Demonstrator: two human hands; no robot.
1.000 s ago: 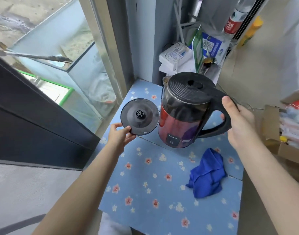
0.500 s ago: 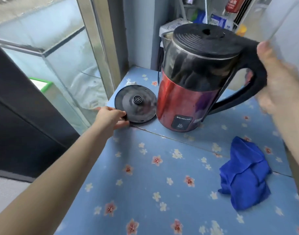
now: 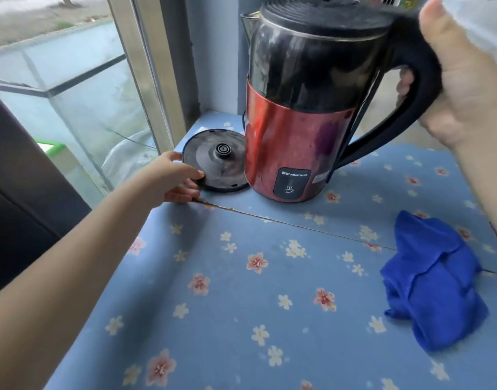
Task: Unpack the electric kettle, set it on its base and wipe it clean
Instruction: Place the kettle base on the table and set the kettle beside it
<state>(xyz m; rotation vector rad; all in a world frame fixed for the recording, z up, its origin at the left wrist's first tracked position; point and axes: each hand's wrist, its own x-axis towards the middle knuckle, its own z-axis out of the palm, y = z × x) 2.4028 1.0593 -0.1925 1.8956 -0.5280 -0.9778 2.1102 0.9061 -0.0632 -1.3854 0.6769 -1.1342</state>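
**Kettle beside its base, not yet on it**

The kettle [image 3: 303, 108] stands upright, its long axis vertical, its bottom low over or on the blue flowered desk [image 3: 241, 291] — the blur leaves that unclear. The round black base [image 3: 213, 161] lies flat just to the kettle's left, its right edge tucked behind the red body, its centre connector in plain sight. So the coming move looks like a short lift and a shift leftward, then straight down onto that connector.

The right hand [image 3: 464, 88] is wrapped tight round the black handle, thumb up near the lid; it owns the kettle. The left hand [image 3: 174, 178] pinches the base's near-left rim, fingers curled on the edge, and appears to be steadying it.

The kettle itself: black ribbed lid, dark glossy upper band, red metallic lower half with a small black panel showing a steaming-cup mark. The sheen looks smudged in places.

A crumpled blue cloth [image 3: 430, 280] waits on the desk to the right, well apart from both hands.
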